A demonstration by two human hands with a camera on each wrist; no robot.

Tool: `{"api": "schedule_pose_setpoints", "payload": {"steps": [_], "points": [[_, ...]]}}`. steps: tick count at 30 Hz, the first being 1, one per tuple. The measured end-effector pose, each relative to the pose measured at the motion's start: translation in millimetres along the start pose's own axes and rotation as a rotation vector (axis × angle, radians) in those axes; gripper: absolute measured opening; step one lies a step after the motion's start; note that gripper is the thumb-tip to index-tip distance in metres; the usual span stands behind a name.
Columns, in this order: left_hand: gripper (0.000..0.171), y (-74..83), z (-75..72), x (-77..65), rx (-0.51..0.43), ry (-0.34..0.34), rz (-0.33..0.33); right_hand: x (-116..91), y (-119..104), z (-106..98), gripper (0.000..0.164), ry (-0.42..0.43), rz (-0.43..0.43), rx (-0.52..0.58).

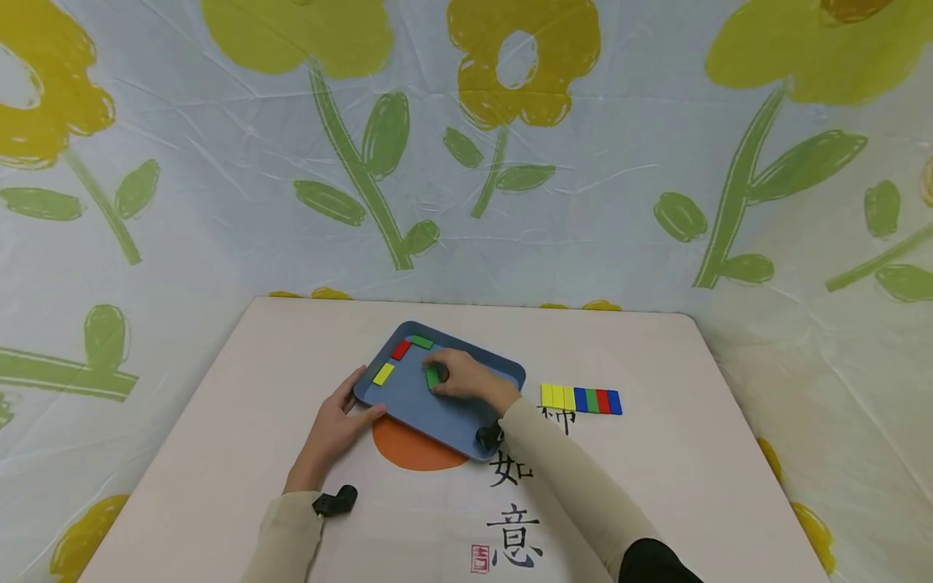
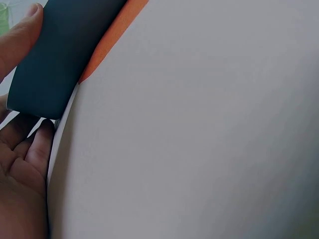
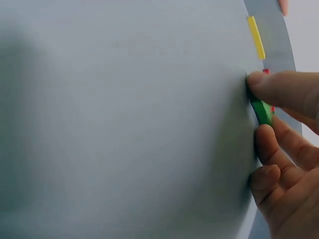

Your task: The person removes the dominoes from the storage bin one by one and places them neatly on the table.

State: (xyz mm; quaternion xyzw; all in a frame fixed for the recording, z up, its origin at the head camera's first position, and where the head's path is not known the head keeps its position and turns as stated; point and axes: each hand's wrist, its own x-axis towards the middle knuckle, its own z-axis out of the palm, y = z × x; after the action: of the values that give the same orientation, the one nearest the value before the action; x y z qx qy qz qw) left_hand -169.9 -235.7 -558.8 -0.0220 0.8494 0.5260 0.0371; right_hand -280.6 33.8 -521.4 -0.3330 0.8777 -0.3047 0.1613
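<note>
The blue rectangular tray (image 1: 405,398) looks like smooth, matt plastic; the multicoloured rectangular tiles (image 1: 581,399) at right, smooth plastic. The far white flower-printed sheet (image 1: 619,186) is creased, faintly glossy; near cream sleeves (image 1: 572,478), matt cloth.

Even light overhead, dimmer wrist views, soft-edged shadows on the tray (image 3: 129,109)

Pale tabletop (image 1: 641,486) with rounded far corners, printed with an orange disc (image 1: 411,449), a column of black characters (image 1: 514,522) and a small red seal (image 1: 480,559). Set askew over part of the disc: a blue rectangular tray (image 1: 408,397) with raised rim. Near the tray, to its right: a row of seven tiles (image 1: 581,399), side by side; from left, three yellow, blue, green, red, blue.
</note>
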Motion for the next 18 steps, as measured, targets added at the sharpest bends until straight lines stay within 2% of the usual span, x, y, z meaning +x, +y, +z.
{"api": "schedule_pose_setpoints", "payload": {"steps": [10, 18], "points": [[0.09, -1.1, 0.5, 0.4, 0.007, 0.006, -0.009, -2.2, 5.5, 5.0, 0.053, 0.06, 0.047, 0.028], [0.09, 0.7, 0.9, 0.4, 0.013, 0.004, -0.014, -2.9, 5.1, 7.4, 0.051, 0.061, 0.061, 0.029]]}}
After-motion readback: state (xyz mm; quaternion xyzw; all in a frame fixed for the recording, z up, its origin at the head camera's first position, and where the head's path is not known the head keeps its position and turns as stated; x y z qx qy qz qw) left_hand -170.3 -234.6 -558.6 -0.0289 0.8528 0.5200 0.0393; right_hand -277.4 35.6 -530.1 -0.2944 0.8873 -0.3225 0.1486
